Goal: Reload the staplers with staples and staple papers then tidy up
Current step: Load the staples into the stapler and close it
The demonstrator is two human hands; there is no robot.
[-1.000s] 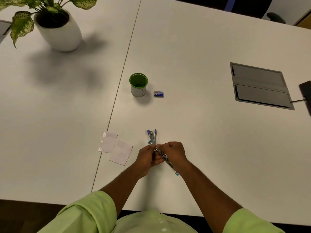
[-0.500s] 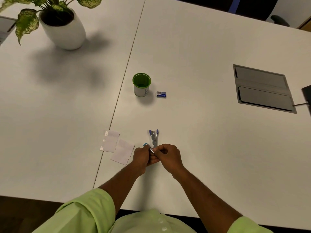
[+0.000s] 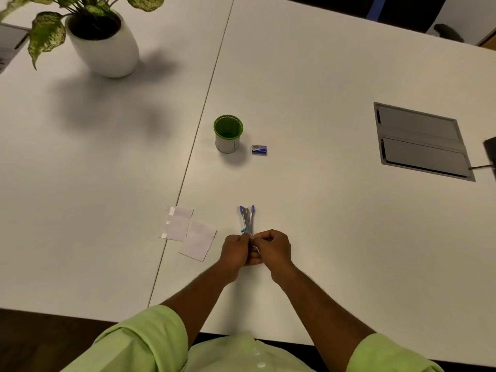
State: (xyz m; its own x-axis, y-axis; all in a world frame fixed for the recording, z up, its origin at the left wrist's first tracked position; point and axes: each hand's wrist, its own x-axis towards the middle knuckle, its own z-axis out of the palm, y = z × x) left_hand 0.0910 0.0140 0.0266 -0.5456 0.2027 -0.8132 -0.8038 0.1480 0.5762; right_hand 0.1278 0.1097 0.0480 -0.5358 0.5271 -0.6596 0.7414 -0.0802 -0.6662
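Slim metal stapler with a light-blue tip (image 3: 248,235) was held low over the white tabletop (image 3: 322,210), left hand (image 3: 234,250) and right hand (image 3: 273,248) both curled round it, knuckles nearly touching; just beyond lay a purple-tipped metal stapler (image 3: 248,217). Step judged as reloading: next move likely needs staples from the small blue staple box (image 3: 259,149) beside the green-rimmed white cup (image 3: 228,134); two white paper slips (image 3: 188,232) lay left, unstapled.
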